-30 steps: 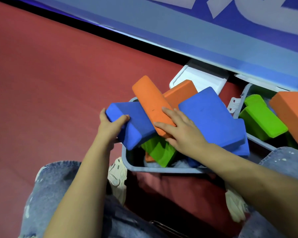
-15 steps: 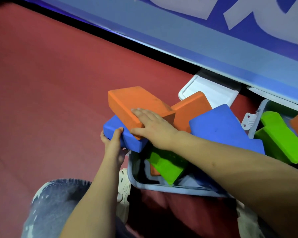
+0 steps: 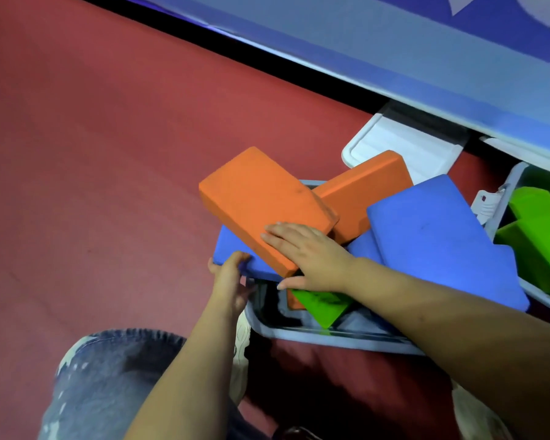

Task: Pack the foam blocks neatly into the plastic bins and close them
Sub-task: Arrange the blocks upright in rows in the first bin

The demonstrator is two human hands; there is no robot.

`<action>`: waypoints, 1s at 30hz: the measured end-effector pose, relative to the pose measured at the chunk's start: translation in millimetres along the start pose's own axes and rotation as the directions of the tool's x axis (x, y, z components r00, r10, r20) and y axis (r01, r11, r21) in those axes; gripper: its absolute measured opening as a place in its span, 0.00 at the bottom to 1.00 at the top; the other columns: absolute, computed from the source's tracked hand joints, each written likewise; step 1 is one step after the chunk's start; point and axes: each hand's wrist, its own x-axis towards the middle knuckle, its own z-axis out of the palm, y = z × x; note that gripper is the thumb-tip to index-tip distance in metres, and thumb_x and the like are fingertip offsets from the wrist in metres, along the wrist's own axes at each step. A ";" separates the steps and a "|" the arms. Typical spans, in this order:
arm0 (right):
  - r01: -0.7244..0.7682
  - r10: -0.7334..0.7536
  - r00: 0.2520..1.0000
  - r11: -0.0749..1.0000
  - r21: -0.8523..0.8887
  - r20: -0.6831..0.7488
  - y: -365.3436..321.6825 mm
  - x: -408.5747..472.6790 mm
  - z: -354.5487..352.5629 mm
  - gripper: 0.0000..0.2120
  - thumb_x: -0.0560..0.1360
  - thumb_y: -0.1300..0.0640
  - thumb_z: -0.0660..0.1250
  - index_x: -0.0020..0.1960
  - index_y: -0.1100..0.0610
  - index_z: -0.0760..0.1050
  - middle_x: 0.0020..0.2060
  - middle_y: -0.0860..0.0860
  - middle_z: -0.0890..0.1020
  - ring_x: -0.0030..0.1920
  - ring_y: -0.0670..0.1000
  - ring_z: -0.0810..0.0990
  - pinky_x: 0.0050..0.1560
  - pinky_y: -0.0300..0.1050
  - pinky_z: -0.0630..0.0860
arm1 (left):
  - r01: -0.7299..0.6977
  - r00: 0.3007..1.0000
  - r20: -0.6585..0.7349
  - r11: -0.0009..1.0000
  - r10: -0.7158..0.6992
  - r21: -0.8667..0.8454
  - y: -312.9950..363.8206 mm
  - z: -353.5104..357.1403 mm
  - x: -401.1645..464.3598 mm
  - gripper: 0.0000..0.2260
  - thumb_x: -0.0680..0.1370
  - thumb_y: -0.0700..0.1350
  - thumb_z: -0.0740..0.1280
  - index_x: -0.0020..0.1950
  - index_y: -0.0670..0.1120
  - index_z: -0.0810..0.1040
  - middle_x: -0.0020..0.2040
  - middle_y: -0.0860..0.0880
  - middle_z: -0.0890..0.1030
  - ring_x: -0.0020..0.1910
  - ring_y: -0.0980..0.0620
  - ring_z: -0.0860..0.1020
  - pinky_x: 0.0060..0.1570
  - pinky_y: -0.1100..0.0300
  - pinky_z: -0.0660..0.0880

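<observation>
Sorting a jumbled pile is the step in hand: the right hand (image 3: pixel 311 255) lies on the top orange block (image 3: pixel 261 201), fingers flat, thumb under its near edge, so it seems to grip that end, while the left hand (image 3: pixel 231 277) pinches the corner of the blue block (image 3: pixel 235 258) beneath it. Both blocks overhang the left rim of the near bin (image 3: pixel 331 339) on the floor. Next, I judge, each must be turned and laid flat inside. Counted here: three orange, at least three blue, one green block (image 3: pixel 323 308); a second bin (image 3: pixel 502 201) holds more green; one white lid (image 3: pixel 404 150) lies behind
</observation>
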 end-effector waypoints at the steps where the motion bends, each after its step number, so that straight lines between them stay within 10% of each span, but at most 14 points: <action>1: 0.007 -0.007 1.000 1.000 0.001 0.006 0.3 -5.3 4.4 0.47 0.61 0.35 0.73 0.72 0.58 0.65 0.69 0.55 0.70 0.68 0.57 0.71 0.66 0.54 0.68 | 0.041 0.998 -0.041 0.999 -0.041 0.000 1.8 -0.1 1.1 0.18 0.72 0.35 0.60 0.60 0.48 0.66 0.51 0.45 0.71 0.46 0.48 0.71 0.42 0.52 0.71; 4: -0.009 0.009 1.000 1.000 -0.009 0.021 3.9 -17.7 11.6 0.50 0.61 0.35 0.74 0.73 0.58 0.62 0.71 0.55 0.68 0.69 0.56 0.69 0.68 0.53 0.63 | 0.071 0.963 -0.259 0.997 -0.074 -0.020 17.2 3.0 -2.7 0.08 0.70 0.35 0.59 0.46 0.42 0.73 0.54 0.44 0.70 0.51 0.43 0.67 0.49 0.46 0.67; 6: -0.024 0.024 1.000 0.999 0.022 0.014 3.3 -22.0 11.8 0.50 0.61 0.36 0.75 0.74 0.58 0.60 0.72 0.55 0.66 0.71 0.56 0.67 0.68 0.54 0.62 | -0.141 0.889 -0.412 0.976 0.199 0.168 28.0 9.6 -8.5 0.17 0.73 0.39 0.62 0.63 0.43 0.74 0.66 0.43 0.67 0.60 0.41 0.70 0.55 0.48 0.68; 9: -0.031 0.031 1.000 0.995 0.090 -0.002 -1.0 -17.2 8.3 0.46 0.63 0.41 0.76 0.73 0.60 0.63 0.71 0.57 0.67 0.71 0.58 0.67 0.69 0.56 0.60 | -0.617 0.627 0.055 0.453 0.777 0.644 34.2 29.1 -24.8 0.26 0.74 0.47 0.65 0.72 0.49 0.68 0.76 0.43 0.58 0.74 0.45 0.59 0.70 0.52 0.57; 12: -0.056 0.063 0.997 0.988 0.146 -0.045 -4.3 -12.5 4.3 0.36 0.65 0.44 0.75 0.66 0.62 0.72 0.66 0.59 0.73 0.68 0.59 0.71 0.68 0.61 0.66 | -0.619 0.641 0.452 0.069 0.620 0.782 25.9 42.7 -29.2 0.21 0.76 0.56 0.66 0.69 0.55 0.73 0.78 0.46 0.54 0.77 0.44 0.47 0.72 0.49 0.51; 18: -0.400 0.465 0.877 0.846 0.354 -0.121 -24.5 -78.5 24.9 0.38 0.67 0.33 0.65 0.70 0.53 0.66 0.70 0.58 0.65 0.69 0.57 0.67 0.68 0.51 0.63 | -0.580 0.720 0.521 -0.014 0.460 0.814 31.0 31.1 -19.7 0.22 0.78 0.54 0.64 0.72 0.58 0.67 0.79 0.50 0.42 0.75 0.46 0.59 0.66 0.49 0.65; 22: -0.756 0.837 0.498 0.290 0.587 0.226 -20.7 -116.7 67.8 0.23 0.71 0.46 0.71 0.58 0.62 0.75 0.50 0.59 0.78 0.51 0.56 0.79 0.53 0.49 0.77 | -0.535 0.762 0.516 -0.069 0.392 0.842 39.8 30.7 -25.8 0.23 0.79 0.54 0.62 0.74 0.57 0.64 0.79 0.48 0.39 0.76 0.46 0.57 0.66 0.49 0.64; 25: -0.794 0.745 0.180 -0.275 0.542 0.643 -10.3 -119.3 80.4 0.13 0.73 0.52 0.71 0.53 0.59 0.76 0.48 0.56 0.79 0.55 0.56 0.76 0.50 0.46 0.73 | -0.503 0.784 0.508 -0.115 0.357 0.856 45.9 30.6 -25.8 0.23 0.80 0.54 0.62 0.75 0.57 0.62 0.79 0.45 0.40 0.76 0.42 0.56 0.69 0.49 0.60; 27: -0.540 0.540 0.151 -0.657 0.526 0.828 -3.6 -113.1 82.4 0.20 0.75 0.59 0.69 0.64 0.61 0.69 0.59 0.54 0.75 0.66 0.56 0.70 0.63 0.47 0.68 | -0.491 0.799 0.492 -0.098 0.346 0.865 49.7 29.0 -23.9 0.23 0.80 0.54 0.62 0.75 0.57 0.63 0.79 0.45 0.40 0.76 0.39 0.55 0.71 0.48 0.59; 30: -0.353 0.543 0.118 -0.760 0.546 0.831 3.1 -105.9 100.8 0.33 0.70 0.62 0.73 0.70 0.61 0.62 0.70 0.54 0.67 0.71 0.56 0.65 0.69 0.54 0.62 | -0.470 0.813 0.463 -0.071 0.352 0.880 50.7 32.7 -23.8 0.22 0.79 0.53 0.63 0.73 0.57 0.65 0.79 0.45 0.42 0.76 0.39 0.53 0.74 0.46 0.55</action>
